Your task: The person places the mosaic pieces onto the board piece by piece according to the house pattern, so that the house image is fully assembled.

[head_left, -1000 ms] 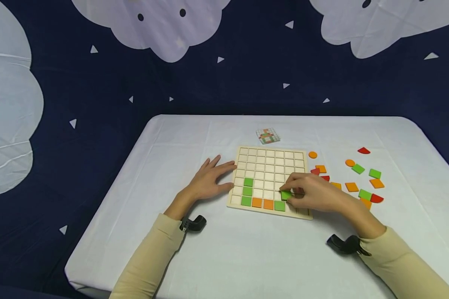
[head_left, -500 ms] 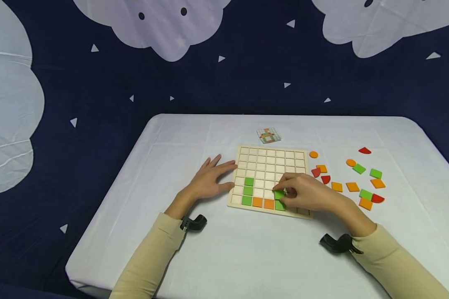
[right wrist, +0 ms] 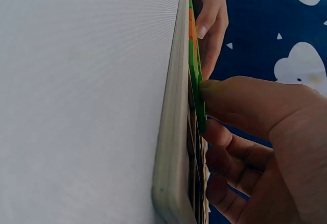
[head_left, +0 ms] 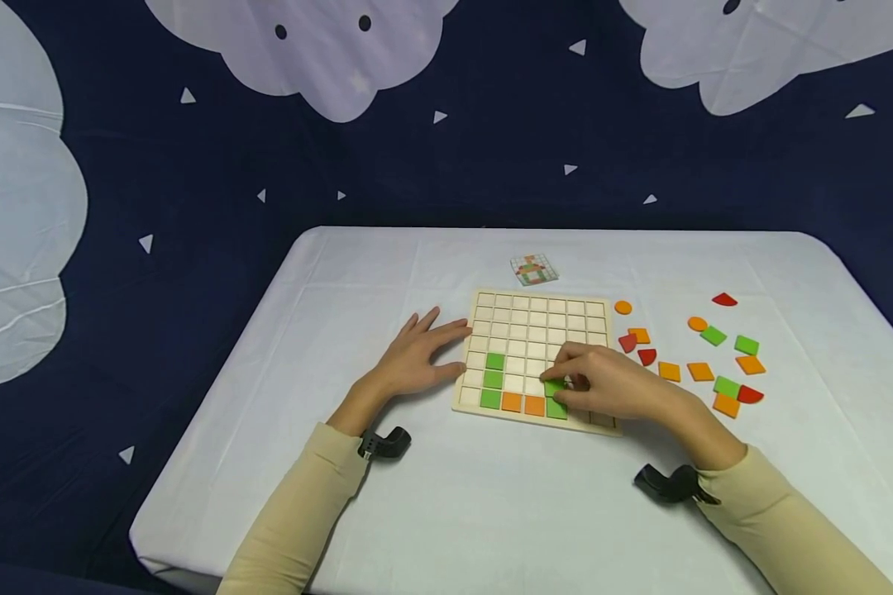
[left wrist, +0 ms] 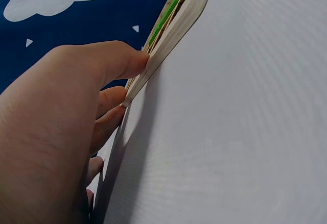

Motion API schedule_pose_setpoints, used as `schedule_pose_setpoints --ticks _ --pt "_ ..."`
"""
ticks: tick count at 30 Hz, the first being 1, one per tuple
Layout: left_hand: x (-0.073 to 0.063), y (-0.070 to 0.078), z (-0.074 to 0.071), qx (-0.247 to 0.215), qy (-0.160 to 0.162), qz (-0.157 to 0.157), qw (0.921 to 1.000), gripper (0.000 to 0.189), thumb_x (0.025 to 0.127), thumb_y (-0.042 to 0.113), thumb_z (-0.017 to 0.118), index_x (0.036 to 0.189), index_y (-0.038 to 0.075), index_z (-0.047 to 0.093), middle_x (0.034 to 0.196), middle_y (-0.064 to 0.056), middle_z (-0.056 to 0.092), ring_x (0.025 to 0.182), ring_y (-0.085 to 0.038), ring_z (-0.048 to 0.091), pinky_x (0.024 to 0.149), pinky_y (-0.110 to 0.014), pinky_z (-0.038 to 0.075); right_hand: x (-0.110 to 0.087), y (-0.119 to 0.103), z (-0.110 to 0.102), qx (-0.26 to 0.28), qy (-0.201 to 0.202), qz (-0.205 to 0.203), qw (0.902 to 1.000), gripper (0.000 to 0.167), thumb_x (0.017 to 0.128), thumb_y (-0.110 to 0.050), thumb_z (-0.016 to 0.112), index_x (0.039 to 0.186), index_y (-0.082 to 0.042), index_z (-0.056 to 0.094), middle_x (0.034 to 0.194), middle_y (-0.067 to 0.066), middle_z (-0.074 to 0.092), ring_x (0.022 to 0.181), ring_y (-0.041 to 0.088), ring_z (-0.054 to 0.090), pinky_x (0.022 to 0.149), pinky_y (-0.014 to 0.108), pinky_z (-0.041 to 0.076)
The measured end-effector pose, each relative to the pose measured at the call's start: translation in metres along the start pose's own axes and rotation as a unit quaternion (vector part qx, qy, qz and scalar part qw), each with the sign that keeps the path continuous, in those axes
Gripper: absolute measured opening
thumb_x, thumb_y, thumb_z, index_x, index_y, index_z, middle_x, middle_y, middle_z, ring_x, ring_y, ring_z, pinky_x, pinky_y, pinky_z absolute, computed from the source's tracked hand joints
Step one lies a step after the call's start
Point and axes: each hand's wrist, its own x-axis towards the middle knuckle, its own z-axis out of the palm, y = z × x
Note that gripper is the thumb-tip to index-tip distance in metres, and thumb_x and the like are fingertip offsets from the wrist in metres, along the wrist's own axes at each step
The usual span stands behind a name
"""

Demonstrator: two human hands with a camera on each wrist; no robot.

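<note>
A wooden grid board (head_left: 538,318) lies on the white table. My right hand (head_left: 612,382) pinches a green square tile (head_left: 554,387) between thumb and fingers, just behind the green tile (head_left: 556,409) of the front row. In the right wrist view the pinched tile (right wrist: 202,113) is tilted against the board, partly raised from its cell. With fingers spread, my left hand (head_left: 417,361) touches the board's left edge. On the board's left, green tiles (head_left: 494,380) form a column; two orange tiles (head_left: 522,404) continue along the front row.
To the right of the board lie loose pieces: orange squares (head_left: 701,372), green squares (head_left: 747,345), red quarter-circle pieces (head_left: 725,299) and orange discs (head_left: 623,307). A small pattern card (head_left: 533,270) lies behind the board. Dark cloth with clouds (head_left: 491,165) hangs behind the table.
My right hand has moved left with the green square tile, from beside the column to the cell behind the front green tile. For the last half second it barely moves. The left hand stays still.
</note>
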Motion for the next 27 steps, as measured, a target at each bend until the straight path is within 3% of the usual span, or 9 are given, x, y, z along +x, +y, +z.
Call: schedule_pose_setpoints --ticks 27 --pt "0.0005 -0.0007 0.0007 -0.003 0.000 0.000 1.0000 0.062 0.090 0.054 0.055 0.146 0.032 0.042 0.150 0.019 0.030 0.145 -0.023 0.010 0.116 -0.043 0.000 -0.0042 0.0051 -0.0010 -0.015 0.010 0.001 0.9998 0.028 0.085 -0.031 0.074 0.113 -0.024 0.073 0.095 -0.013 0.058 0.073 0.008 0.050 0.062 0.023 0.043"
